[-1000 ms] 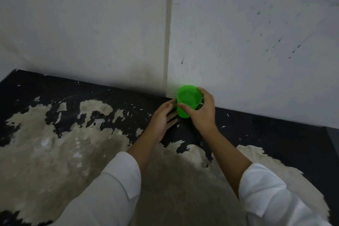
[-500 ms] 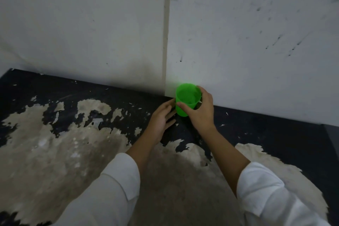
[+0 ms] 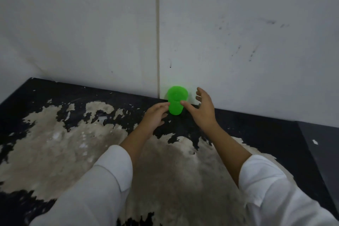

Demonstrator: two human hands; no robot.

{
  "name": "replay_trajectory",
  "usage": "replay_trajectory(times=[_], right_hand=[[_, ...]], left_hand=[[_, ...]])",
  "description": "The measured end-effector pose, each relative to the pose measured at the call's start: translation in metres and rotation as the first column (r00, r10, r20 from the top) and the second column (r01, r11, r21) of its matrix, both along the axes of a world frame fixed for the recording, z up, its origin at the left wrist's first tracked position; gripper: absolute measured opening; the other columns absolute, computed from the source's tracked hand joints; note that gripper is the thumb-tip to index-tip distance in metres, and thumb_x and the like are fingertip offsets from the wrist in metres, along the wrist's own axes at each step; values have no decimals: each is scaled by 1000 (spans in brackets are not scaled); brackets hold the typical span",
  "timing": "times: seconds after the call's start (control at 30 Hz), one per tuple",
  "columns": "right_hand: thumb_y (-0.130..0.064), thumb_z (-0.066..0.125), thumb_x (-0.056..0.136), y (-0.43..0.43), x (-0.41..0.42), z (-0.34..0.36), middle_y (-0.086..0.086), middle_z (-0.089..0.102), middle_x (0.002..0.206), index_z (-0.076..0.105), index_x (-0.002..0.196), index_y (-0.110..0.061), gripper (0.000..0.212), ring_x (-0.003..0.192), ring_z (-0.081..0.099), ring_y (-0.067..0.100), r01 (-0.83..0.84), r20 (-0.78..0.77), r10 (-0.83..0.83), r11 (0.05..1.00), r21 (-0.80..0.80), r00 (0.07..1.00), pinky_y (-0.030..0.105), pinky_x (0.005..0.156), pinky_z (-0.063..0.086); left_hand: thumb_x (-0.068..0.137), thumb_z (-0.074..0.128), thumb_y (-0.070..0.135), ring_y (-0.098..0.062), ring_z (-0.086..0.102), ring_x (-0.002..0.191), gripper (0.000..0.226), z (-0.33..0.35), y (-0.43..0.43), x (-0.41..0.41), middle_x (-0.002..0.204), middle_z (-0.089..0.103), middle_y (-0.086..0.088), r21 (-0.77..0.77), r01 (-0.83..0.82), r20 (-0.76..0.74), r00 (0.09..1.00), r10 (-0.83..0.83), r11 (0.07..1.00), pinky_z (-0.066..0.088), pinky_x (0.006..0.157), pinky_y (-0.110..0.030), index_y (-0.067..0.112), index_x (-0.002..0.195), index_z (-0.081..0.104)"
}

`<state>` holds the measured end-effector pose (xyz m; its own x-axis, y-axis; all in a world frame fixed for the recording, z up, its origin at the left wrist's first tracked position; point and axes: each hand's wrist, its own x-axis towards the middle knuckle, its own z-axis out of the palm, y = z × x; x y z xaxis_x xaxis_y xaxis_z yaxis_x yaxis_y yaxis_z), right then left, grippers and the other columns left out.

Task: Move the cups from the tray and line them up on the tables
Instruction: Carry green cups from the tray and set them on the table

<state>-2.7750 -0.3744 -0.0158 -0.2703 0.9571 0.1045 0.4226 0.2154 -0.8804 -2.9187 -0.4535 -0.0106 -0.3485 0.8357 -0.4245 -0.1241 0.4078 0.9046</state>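
A bright green plastic cup (image 3: 176, 100) stands upright at the back of the worn black table (image 3: 256, 126), right against the white wall. My right hand (image 3: 202, 108) is spread open just to the cup's right, its thumb across the front of the cup and its fingers apart from it. On the cup's left, my left hand (image 3: 156, 115) lies low over the table with relaxed fingers, the fingertips at or near the cup's side. No tray is in view.
The white wall (image 3: 238, 42) rises directly behind the cup, with a vertical seam (image 3: 157, 42) just left of it. The table's black coating has peeled to pale patches (image 3: 73, 143) across the middle and left. A grey surface (image 3: 322, 152) adjoins at the right.
My right hand has let go of the green cup and opened, moving a little to the right. The cup now stands alone by the wall. My left hand stays beside it.
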Motion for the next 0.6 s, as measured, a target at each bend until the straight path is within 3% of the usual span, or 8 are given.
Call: replay_trajectory(times=[0.33,0.5,0.6], right_hand=[[-39,53,93,-55,94,73,10,45,141,41,138,-9,56,127,44,22,-139,113,124,981,136,986,37,107,37],[-41,49,94,-97,157,104,9,43,142,40,139,-9,56,129,42,22,-227,212,186,957,183,959,35,108,34],[-43,50,93,-121,196,117,8,44,141,42,137,-10,55,130,41,21,-254,273,195,946,200,942,29,106,31]], left_hand=[[94,51,23,-13,52,106,26,70,-72,82,124,59,-3,174,-10,-291,955,61,985,43,82,-25,21,118,62],[92,55,24,-10,54,100,30,95,-117,147,121,62,-4,237,-49,-389,910,141,970,40,86,-24,18,120,62],[91,57,25,-16,57,108,32,105,-140,183,123,62,-5,238,-37,-437,888,141,971,42,92,-26,18,121,61]])
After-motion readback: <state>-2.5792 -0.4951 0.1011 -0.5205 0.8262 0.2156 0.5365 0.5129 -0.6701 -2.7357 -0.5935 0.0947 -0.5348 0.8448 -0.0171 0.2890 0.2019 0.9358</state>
